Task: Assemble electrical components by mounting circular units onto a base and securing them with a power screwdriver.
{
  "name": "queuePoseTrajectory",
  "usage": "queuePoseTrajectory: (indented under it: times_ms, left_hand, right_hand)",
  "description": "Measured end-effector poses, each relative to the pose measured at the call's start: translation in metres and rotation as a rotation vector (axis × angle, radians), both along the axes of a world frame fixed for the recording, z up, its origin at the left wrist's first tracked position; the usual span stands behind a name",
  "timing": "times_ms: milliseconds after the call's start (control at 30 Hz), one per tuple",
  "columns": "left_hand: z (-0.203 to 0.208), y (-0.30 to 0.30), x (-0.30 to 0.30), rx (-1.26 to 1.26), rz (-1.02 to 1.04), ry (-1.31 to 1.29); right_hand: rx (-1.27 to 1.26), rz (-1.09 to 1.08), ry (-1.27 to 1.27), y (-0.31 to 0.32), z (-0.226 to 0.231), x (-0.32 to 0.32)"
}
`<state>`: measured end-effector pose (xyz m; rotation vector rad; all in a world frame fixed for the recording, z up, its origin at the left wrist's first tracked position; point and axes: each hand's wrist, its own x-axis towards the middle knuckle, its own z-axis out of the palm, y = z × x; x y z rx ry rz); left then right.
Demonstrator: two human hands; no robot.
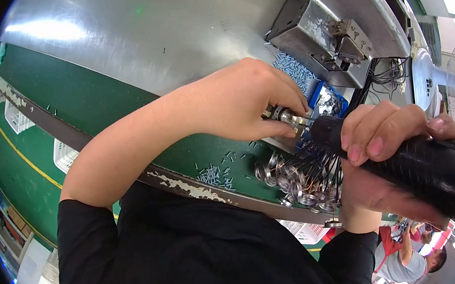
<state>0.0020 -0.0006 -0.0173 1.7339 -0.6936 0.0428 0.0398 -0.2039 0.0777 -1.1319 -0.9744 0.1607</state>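
My right hand (383,129) is wrapped round the thick black body of an electric screwdriver (431,173), which lies sideways with its nose toward the left. My left hand (246,99) reaches across the bench and pinches a small metal and dark part (285,115) between thumb and fingers. The screwdriver's nose is right beside this part; whether the bit touches it, I cannot tell. Just below the nose lies a heap of round metal pieces with black wires (295,183). Behind my left fingers sits a blue tray (316,95) of small metal parts.
A metal fixture (313,31) stands at the far right of the steel bench top (141,14), a screw pile (295,68) beside it. More screws (213,175) lie on the green mat (93,90) near the front edge. A person (413,264) is off to the right.
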Motion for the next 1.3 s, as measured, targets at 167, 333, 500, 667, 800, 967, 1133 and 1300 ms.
queuePoseTrajectory:
  times_ms: [167,333,500,667,800,967,1133,1300]
  left_hand:
    - [-0.005,-0.001,-0.001,-0.003,0.017,-0.039]
    - [-0.003,-0.001,0.0,0.001,0.007,-0.014]
    - [0.0,0.0,0.0,0.026,0.016,-0.034]
    - [0.005,0.0,0.0,0.043,-0.001,-0.022]
    - [0.006,0.002,-0.001,0.036,-0.03,-0.001]
    - [0.011,0.001,0.0,0.051,-0.046,0.024]
    - [0.009,0.001,0.002,0.074,-0.037,0.0]
    - [0.01,0.001,0.002,0.079,-0.044,-0.013]
  right_hand:
    - [-0.004,0.052,-0.03,0.0,-0.002,0.001]
    - [-0.014,0.042,-0.039,0.002,-0.003,-0.002]
    - [-0.071,-0.007,0.032,0.0,0.006,-0.006]
    - [0.055,0.084,-0.003,-0.009,0.036,0.023]
    - [0.103,-0.142,0.156,-0.004,0.045,0.061]
    - [0.08,-0.508,0.081,0.003,0.048,0.083]
    - [0.279,-0.715,0.352,0.043,0.053,0.066]
    - [0.241,-0.722,0.33,0.048,0.051,0.069]
